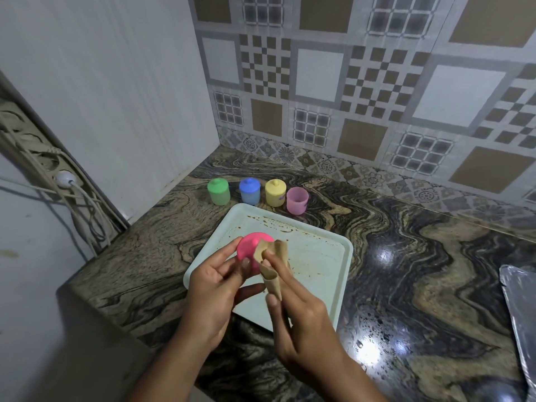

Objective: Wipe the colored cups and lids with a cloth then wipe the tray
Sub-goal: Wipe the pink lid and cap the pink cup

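Left hand, grip snug around pink lid; right hand, grip a pinch on tan cloth

A kitchen corner seen from above: a polished stone surface with swirling brown, black and cream veins runs back to a tiled wall of grey, white and tan squares and checkerboards. A border of small floral tiles lines the foot of that wall. Two bright glares shine on the stone at right. On the left stands a plain white panel. Beside it a beige power strip is fixed at a slant, with one white plug in a socket and pale cables hanging in loops beneath. At the right edge lies a silvery object with a rounded corner, cut off by the frame.
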A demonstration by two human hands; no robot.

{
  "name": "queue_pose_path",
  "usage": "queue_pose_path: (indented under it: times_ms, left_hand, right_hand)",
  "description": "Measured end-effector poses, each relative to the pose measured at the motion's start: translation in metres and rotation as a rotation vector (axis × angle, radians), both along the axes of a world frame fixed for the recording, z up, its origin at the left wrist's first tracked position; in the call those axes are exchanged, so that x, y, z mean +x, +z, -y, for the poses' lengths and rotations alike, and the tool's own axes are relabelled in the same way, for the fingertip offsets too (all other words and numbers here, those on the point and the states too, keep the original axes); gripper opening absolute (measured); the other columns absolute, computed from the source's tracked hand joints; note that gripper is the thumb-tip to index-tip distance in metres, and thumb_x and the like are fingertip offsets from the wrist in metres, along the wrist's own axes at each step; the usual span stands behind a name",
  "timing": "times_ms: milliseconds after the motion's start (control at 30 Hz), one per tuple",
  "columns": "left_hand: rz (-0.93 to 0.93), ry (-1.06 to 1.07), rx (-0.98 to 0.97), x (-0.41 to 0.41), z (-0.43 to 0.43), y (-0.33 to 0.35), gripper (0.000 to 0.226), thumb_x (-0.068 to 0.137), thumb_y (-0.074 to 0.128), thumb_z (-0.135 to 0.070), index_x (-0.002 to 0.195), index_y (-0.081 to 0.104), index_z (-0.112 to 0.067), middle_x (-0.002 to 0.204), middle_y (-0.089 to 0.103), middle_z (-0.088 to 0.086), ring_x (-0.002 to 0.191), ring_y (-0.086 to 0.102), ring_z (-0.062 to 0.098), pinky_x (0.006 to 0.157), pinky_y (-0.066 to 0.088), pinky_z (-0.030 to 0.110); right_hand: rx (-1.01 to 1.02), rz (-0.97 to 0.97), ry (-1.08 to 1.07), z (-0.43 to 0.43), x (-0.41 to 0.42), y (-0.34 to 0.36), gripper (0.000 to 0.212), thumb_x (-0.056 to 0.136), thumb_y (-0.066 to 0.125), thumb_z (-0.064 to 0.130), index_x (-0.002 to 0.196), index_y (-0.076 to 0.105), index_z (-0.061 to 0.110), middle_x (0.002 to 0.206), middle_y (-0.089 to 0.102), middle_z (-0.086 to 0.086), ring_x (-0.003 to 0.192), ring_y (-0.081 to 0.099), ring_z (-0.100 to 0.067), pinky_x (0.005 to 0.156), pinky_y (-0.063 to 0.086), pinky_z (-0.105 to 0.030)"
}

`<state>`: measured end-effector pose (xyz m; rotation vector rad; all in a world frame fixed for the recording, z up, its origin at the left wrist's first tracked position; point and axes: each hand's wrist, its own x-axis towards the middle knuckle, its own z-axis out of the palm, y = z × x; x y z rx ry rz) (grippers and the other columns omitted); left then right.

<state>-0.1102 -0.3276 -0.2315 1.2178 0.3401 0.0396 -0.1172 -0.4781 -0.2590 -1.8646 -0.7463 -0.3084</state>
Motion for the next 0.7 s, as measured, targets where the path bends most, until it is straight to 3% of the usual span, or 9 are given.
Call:
queue_pose_path:
  times_ms: [200, 267, 333, 400, 433, 500, 533, 600, 700]
  left_hand:
    - [0.017, -0.098, 0.046, -0.007, -0.003, -0.002, 0.052, 0.082, 0.066, -0.012, 0.134, 0.059, -0.012, 0.107, 0.076, 0.010, 0.093, 0.070, 0.023, 0.061, 0.059, 0.028]
    - [0.022, -0.131, 0.033, -0.007, -0.008, -0.003, 0.062, 0.076, 0.081, -0.028, 0.132, 0.061, -0.012, 0.112, 0.075, 0.012, 0.097, 0.067, 0.027, 0.062, 0.059, 0.029]
    - [0.021, -0.177, 0.016, -0.007, -0.013, -0.001, 0.082, 0.056, 0.094, -0.045, 0.127, 0.067, -0.015, 0.113, 0.074, 0.012, 0.097, 0.068, 0.024, 0.063, 0.061, 0.032]
    - [0.019, -0.201, -0.009, -0.007, -0.017, 0.002, 0.084, 0.046, 0.098, -0.045, 0.121, 0.071, -0.017, 0.107, 0.075, 0.011, 0.094, 0.072, 0.024, 0.061, 0.061, 0.035]
    - [0.017, -0.206, -0.027, -0.006, -0.018, 0.003, 0.083, 0.045, 0.098, -0.045, 0.119, 0.072, -0.018, 0.104, 0.075, 0.013, 0.092, 0.073, 0.026, 0.060, 0.061, 0.036]
    - [0.013, -0.174, -0.043, -0.004, -0.019, 0.005, 0.083, 0.042, 0.099, -0.046, 0.116, 0.071, -0.020, 0.101, 0.075, 0.016, 0.088, 0.073, 0.027, 0.059, 0.061, 0.036]
    - [0.015, -0.147, -0.039, -0.003, -0.020, 0.005, 0.081, 0.040, 0.099, -0.048, 0.112, 0.073, -0.022, 0.099, 0.075, 0.015, 0.086, 0.073, 0.025, 0.058, 0.061, 0.035]
    - [0.023, -0.089, -0.015, -0.001, -0.017, 0.007, 0.075, 0.039, 0.098, -0.052, 0.105, 0.077, -0.023, 0.094, 0.075, 0.010, 0.082, 0.072, 0.018, 0.060, 0.060, 0.032]
    - [0.016, -0.009, -0.008, 0.000, -0.012, 0.004, 0.055, 0.061, 0.089, -0.042, 0.109, 0.077, -0.017, 0.094, 0.075, 0.006, 0.087, 0.073, 0.015, 0.064, 0.061, 0.033]
  right_hand:
    - [-0.016, 0.010, -0.045, 0.004, 0.017, 0.001, 0.043, 0.105, 0.043, 0.012, 0.146, 0.050, 0.001, 0.158, 0.043, -0.011, 0.153, 0.029, -0.025, 0.119, 0.035, -0.029]
    - [-0.009, -0.005, -0.036, 0.008, 0.029, 0.000, 0.041, 0.105, 0.042, 0.011, 0.143, 0.054, 0.001, 0.154, 0.049, -0.010, 0.151, 0.034, -0.024, 0.119, 0.036, -0.030]
    - [-0.053, -0.048, -0.051, 0.015, 0.037, -0.001, 0.038, 0.107, 0.041, 0.014, 0.141, 0.058, 0.005, 0.144, 0.059, 0.003, 0.145, 0.044, -0.017, 0.116, 0.037, -0.022]
    - [-0.077, -0.141, -0.138, 0.024, 0.043, -0.006, 0.034, 0.108, 0.040, 0.024, 0.126, 0.068, 0.014, 0.109, 0.065, 0.033, 0.112, 0.065, -0.003, 0.097, 0.041, -0.007]
    - [-0.035, -0.217, -0.180, 0.027, 0.044, -0.008, 0.034, 0.108, 0.039, 0.033, 0.110, 0.071, 0.020, 0.089, 0.065, 0.034, 0.090, 0.066, 0.005, 0.085, 0.046, -0.010]
    - [0.164, -0.398, -0.217, 0.027, 0.041, -0.008, 0.045, 0.105, 0.038, 0.044, 0.079, 0.063, 0.016, 0.068, 0.067, 0.009, 0.064, 0.061, -0.008, 0.066, 0.053, -0.033]
    - [0.293, -0.457, -0.201, 0.025, 0.036, -0.003, 0.047, 0.105, 0.039, 0.042, 0.073, 0.062, 0.017, 0.062, 0.065, 0.000, 0.057, 0.058, -0.015, 0.058, 0.051, -0.035]
    - [0.468, -0.517, -0.143, 0.020, 0.021, 0.012, 0.046, 0.104, 0.038, 0.032, 0.070, 0.067, 0.021, 0.056, 0.065, -0.005, 0.049, 0.053, -0.020, 0.047, 0.042, -0.026]
    - [0.495, -0.551, 0.011, 0.011, 0.006, 0.023, 0.046, 0.106, 0.035, 0.030, 0.086, 0.071, 0.009, 0.070, 0.072, -0.020, 0.047, 0.053, -0.039, 0.044, 0.038, -0.045]
